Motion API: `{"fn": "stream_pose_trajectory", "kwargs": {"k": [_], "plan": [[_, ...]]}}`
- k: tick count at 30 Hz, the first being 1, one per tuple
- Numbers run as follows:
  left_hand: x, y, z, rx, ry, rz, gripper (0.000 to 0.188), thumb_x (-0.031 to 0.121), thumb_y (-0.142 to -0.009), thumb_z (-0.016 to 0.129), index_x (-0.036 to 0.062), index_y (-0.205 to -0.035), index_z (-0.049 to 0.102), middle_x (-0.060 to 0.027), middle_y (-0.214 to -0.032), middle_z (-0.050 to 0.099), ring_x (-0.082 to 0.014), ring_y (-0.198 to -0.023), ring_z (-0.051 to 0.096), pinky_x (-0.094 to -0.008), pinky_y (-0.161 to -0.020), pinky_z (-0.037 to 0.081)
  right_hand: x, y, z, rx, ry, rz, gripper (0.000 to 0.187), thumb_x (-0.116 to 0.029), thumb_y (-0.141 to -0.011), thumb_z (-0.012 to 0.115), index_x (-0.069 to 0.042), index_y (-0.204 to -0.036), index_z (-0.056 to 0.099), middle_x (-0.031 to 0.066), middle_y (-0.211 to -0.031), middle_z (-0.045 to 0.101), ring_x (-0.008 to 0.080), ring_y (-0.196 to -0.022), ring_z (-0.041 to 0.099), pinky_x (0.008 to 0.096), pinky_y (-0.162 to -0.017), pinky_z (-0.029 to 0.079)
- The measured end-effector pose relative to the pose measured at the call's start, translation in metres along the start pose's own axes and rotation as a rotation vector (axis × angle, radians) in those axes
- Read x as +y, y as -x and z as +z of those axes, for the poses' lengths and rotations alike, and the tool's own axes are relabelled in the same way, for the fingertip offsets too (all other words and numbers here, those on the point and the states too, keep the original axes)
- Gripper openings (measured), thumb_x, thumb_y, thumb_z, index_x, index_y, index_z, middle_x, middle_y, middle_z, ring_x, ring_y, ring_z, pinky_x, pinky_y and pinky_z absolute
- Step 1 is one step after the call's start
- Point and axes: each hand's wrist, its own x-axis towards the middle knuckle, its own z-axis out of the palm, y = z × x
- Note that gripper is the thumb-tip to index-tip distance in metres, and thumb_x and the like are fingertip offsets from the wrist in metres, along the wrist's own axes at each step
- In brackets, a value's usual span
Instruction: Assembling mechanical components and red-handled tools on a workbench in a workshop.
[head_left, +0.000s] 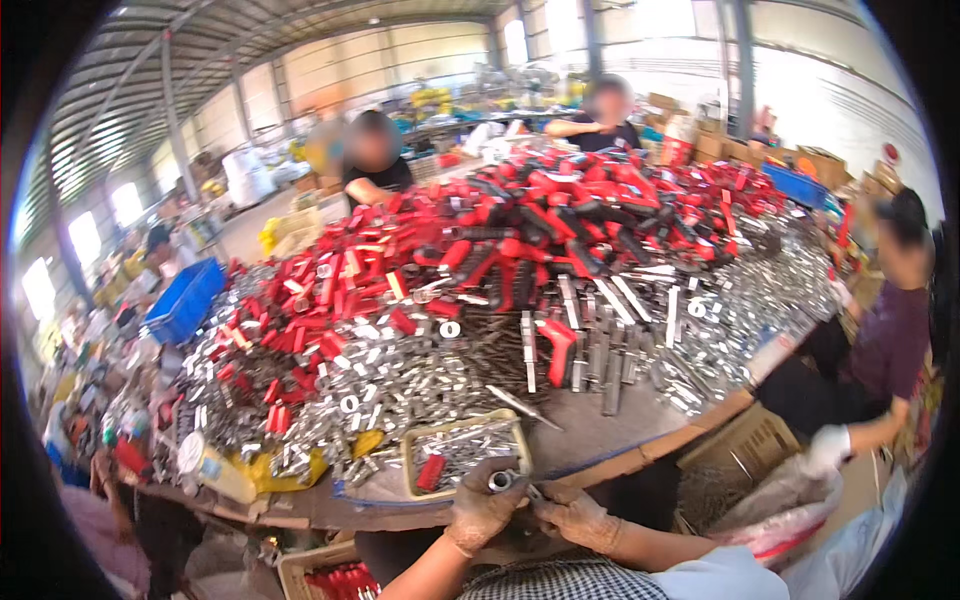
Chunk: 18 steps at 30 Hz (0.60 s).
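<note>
Both hands wear soiled thin gloves and are close together at the table's front edge. My left hand (484, 512) is closed around a shiny metal socket (501, 481), its round opening facing up. My right hand (576, 517) is closed beside it, pinching a small metal piece (534, 493) whose kind I cannot make out. Just beyond the hands sits a cream plastic basket (407, 468) of small metal parts, with a red piece (430, 473) on top.
A large heap of red and black tool handles (520, 225) and loose metal parts (440, 370) covers the table. Blue bins (187, 300) stand at its edges. A white tub (215, 468) leans at front left. Co-workers are around the table, one (885, 320) at right beside a cardboard box (745, 450).
</note>
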Motion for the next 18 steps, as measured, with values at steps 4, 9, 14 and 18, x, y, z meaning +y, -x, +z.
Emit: {"fn": "stream_pose_trajectory", "kwargs": {"k": [4, 9, 14, 18], "plan": [[-0.008, 0.006, -0.014, 0.075, -0.203, 0.009, 0.029, 0.017, -0.082, 0.075, 0.0038, -0.107, 0.064, -0.0078, -0.096, 0.067, -0.0117, -0.089, 0.062, -0.0285, -0.077, 0.052, 0.008, -0.007, 0.003, -0.053, 0.189, 0.071, 0.024, -0.020, -0.093, 0.055, -0.001, -0.109, 0.058, 0.0014, -0.081, 0.060, 0.0099, -0.066, 0.053, 0.0249, -0.059, 0.044], [-0.028, 0.004, -0.017, -0.141, -0.150, -0.077, 0.037, 0.014, -0.091, 0.064, 0.0044, -0.125, 0.056, -0.0030, -0.099, 0.064, -0.0096, -0.088, 0.058, -0.0278, -0.076, 0.051, 0.017, 0.003, 0.004, -0.109, 0.166, 0.042, 0.026, -0.024, -0.091, 0.054, -0.001, -0.102, 0.059, 0.0044, -0.081, 0.063, 0.0123, -0.067, 0.056, 0.0268, -0.061, 0.045], [-0.040, -0.001, -0.003, -0.208, 0.053, -0.038, 0.041, 0.015, -0.092, 0.064, 0.0033, -0.129, 0.052, -0.0016, -0.100, 0.062, -0.0086, -0.087, 0.056, -0.0261, -0.074, 0.050, 0.029, 0.001, -0.001, 0.090, -0.013, 0.047, 0.024, -0.024, -0.092, 0.054, -0.001, -0.096, 0.059, 0.0049, -0.076, 0.063, 0.0125, -0.067, 0.057, 0.0252, -0.063, 0.044], [-0.020, 0.003, 0.007, -0.200, 0.176, -0.273, 0.041, 0.013, -0.091, 0.065, 0.0036, -0.129, 0.050, -0.0004, -0.095, 0.060, -0.0077, -0.085, 0.056, -0.0249, -0.072, 0.050, 0.022, 0.003, -0.015, 0.102, 0.116, 0.014, 0.022, -0.022, -0.092, 0.056, -0.002, -0.099, 0.059, 0.0044, -0.078, 0.063, 0.0115, -0.067, 0.057, 0.0239, -0.062, 0.044]]}}
